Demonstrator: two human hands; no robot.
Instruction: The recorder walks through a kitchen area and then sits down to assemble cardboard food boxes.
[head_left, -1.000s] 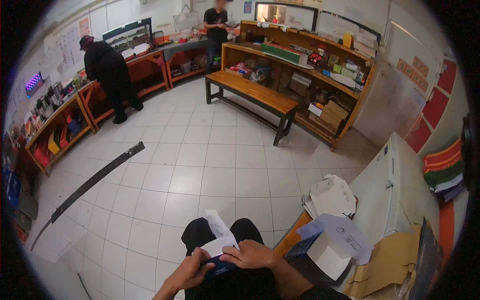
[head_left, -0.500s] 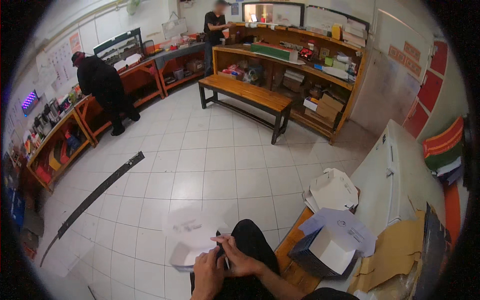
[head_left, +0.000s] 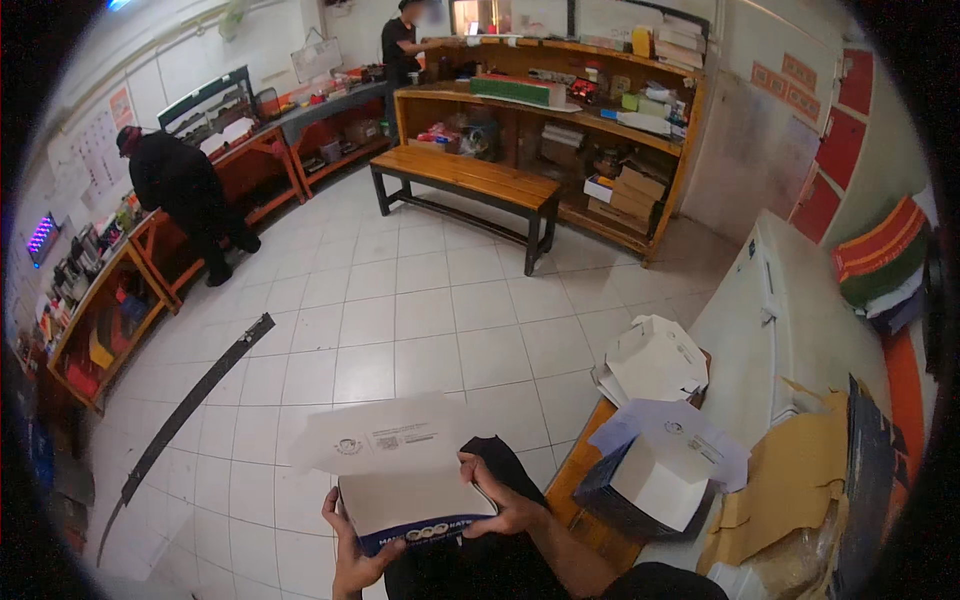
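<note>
Drawn apart since the earlier frame, left hand and right hand clamp opposite ends of the open box — held at the lap, left of the stacked boxes.

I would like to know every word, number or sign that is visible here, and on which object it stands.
No wording is copied out; print stands here:
Held box: large white lettering, blue front.
Its lid: dark print, mostly too small.
Open box at right: lid print, too small.
Orange signs, upper right: too small.
Wall sheets, left: too small.
</note>
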